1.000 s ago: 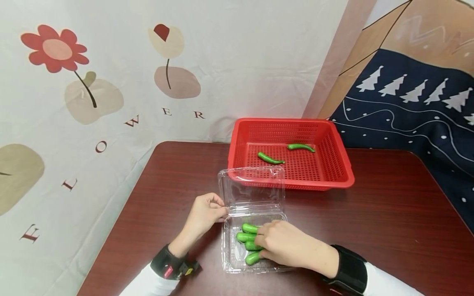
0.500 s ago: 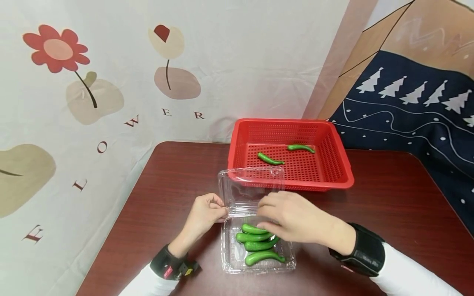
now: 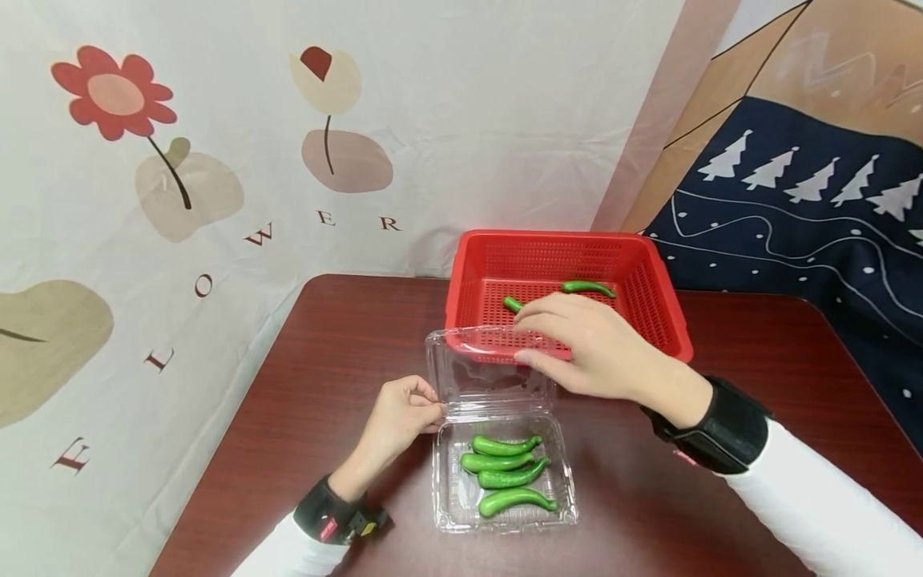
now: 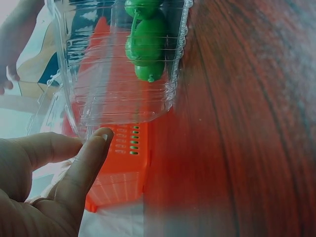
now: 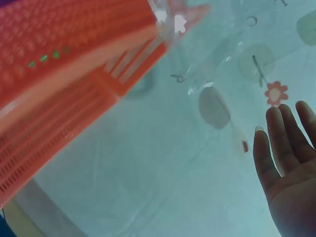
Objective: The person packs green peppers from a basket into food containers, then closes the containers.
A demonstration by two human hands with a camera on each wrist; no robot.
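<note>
My left hand [image 3: 404, 413] pinches a clear plastic clamshell box [image 3: 445, 489] at the left end of its hinge. In the left wrist view, the thumb and a finger [image 4: 94, 158] meet at that corner. Several green chili peppers [image 3: 510, 478] lie side by side in the box's base, and its lid [image 3: 469, 381] stands raised. Above the front rim of a red plastic basket [image 3: 672, 324], my right hand [image 3: 591, 344] reaches with extended fingers and holds nothing. One green pepper [image 3: 587, 287] lies in the basket; another [image 3: 513, 304] is mostly hidden behind the right hand.
Basket and box sit on a dark red-brown wooden table [image 3: 346, 344], the basket behind the box. A printed cloth [image 3: 461, 128] hangs behind the table's back edge, with a navy one [image 3: 779, 216] to the right. The raised lid overlaps the basket's front wall.
My right hand has left the peppers in the box and moved up and away to the basket, with its fingers extended. The left hand has stayed at the hinge.
</note>
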